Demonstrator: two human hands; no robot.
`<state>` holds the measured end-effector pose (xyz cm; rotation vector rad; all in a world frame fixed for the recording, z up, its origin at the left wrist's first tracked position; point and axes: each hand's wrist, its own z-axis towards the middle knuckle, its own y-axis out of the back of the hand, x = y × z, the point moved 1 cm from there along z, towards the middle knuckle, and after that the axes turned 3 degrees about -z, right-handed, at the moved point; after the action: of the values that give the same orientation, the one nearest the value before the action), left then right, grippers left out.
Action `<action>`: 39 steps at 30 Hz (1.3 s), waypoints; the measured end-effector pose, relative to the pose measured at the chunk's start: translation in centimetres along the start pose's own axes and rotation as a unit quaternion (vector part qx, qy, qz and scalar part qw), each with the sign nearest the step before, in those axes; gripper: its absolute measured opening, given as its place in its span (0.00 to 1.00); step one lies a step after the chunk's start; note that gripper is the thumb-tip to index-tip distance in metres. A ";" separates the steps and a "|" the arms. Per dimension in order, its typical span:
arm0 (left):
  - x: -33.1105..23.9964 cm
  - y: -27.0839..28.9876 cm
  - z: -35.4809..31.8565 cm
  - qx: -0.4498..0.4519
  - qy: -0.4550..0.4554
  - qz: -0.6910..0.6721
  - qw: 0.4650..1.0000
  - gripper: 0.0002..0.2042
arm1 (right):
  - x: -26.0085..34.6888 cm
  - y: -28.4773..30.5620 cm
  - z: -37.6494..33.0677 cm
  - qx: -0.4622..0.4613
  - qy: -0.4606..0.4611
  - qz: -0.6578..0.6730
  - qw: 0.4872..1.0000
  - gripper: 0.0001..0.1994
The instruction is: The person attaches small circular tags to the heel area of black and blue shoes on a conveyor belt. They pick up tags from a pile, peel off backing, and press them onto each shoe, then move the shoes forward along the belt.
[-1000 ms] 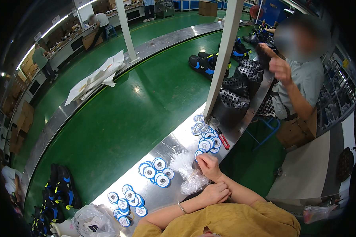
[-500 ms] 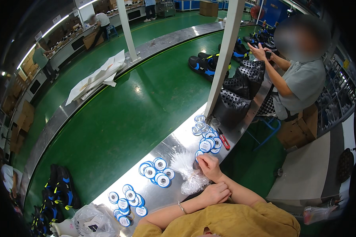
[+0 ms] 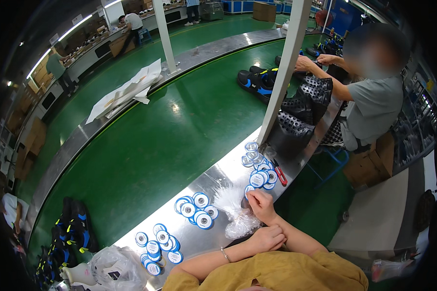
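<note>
My right hand is closed with bent fingers at the edge of a small round blue-and-white tag. Whether it grips the tag is hidden. Beside that hand lies a bundle of clear plastic fasteners, thin strands fanning out at its far end. My left hand is curled and rests against my right forearm, with nothing visible in it. Past my right hand, a pile of round tags lies on the metal bench. More round tags are heaped left of the bundle and at the near left.
Red-handled snips lie right of the tags. Black boots and a white post stand farther along the bench, where a co-worker sits. A clear plastic bag is at lower left, near blue-black shoes.
The co-worker's raised hands have come down toward the shoes on the bench. The whole view has shifted slightly. My own hands keep the same pose.
</note>
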<state>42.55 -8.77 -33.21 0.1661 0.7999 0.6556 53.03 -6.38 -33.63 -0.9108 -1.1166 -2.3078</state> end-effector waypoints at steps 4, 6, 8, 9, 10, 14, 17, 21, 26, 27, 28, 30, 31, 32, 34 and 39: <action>0.1 -0.1 -0.1 0.001 0.003 0.007 1.000 0.07 | -0.1 -0.1 0.0 0.001 -0.006 0.003 1.000 0.02; 0.1 0.1 0.0 0.003 0.002 0.008 1.000 0.07 | 0.1 0.0 0.1 0.003 -0.006 0.000 1.000 0.02; 0.1 -0.1 -0.2 0.006 0.004 0.009 1.000 0.07 | 0.3 0.1 0.2 0.004 -0.006 -0.002 1.000 0.02; 0.1 -0.1 -0.2 0.008 0.003 0.011 1.000 0.07 | 0.4 0.1 0.2 0.003 -0.004 -0.004 1.000 0.02; 0.1 -0.1 -0.2 0.007 0.004 0.011 1.000 0.07 | 0.4 0.1 0.2 0.002 -0.002 -0.005 1.000 0.02; -0.1 -0.1 -0.2 0.004 0.003 0.006 1.000 0.07 | 0.1 0.0 0.0 -0.003 0.006 -0.001 1.000 0.02; -0.1 -0.1 -0.2 0.004 0.005 0.007 1.000 0.07 | -0.1 -0.1 0.0 -0.002 0.004 -0.002 1.000 0.02; 0.1 -0.3 -0.3 0.004 0.000 0.009 1.000 0.07 | 0.1 -0.1 0.0 -0.002 0.002 -0.005 1.000 0.01; -0.1 -0.1 -0.2 -0.005 0.004 0.005 1.000 0.07 | -0.2 -0.1 -0.1 -0.001 0.002 -0.012 1.000 0.01; -0.1 -0.1 -0.2 -0.006 0.004 0.005 1.000 0.08 | -0.2 -0.1 -0.1 -0.005 0.006 -0.010 1.000 0.01; -0.1 -0.1 -0.2 -0.007 0.004 0.007 1.000 0.08 | -0.1 -0.2 -0.1 -0.010 0.011 -0.007 1.000 0.02; -0.1 -0.2 -0.3 -0.008 0.004 0.009 1.000 0.08 | -0.2 -0.2 -0.2 -0.005 0.006 -0.009 1.000 0.01; -0.1 -0.2 -0.2 -0.010 0.005 0.007 1.000 0.08 | -0.2 -0.1 -0.2 -0.003 0.003 -0.009 1.000 0.01; -0.1 -0.1 -0.2 -0.011 0.006 0.004 1.000 0.08 | -0.2 -0.1 -0.2 -0.004 0.003 -0.007 1.000 0.01; -0.1 -0.1 -0.2 -0.011 0.005 0.005 1.000 0.08 | 0.1 -0.1 -0.1 -0.006 0.004 -0.001 1.000 0.01; 0.1 -0.3 -0.5 0.002 0.006 0.008 1.000 0.07 | 0.0 -0.1 0.0 -0.002 0.006 -0.003 1.000 0.02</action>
<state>42.36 -9.03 -33.71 0.1717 0.8127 0.6716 52.93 -6.37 -33.67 -0.8941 -1.1108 -2.3187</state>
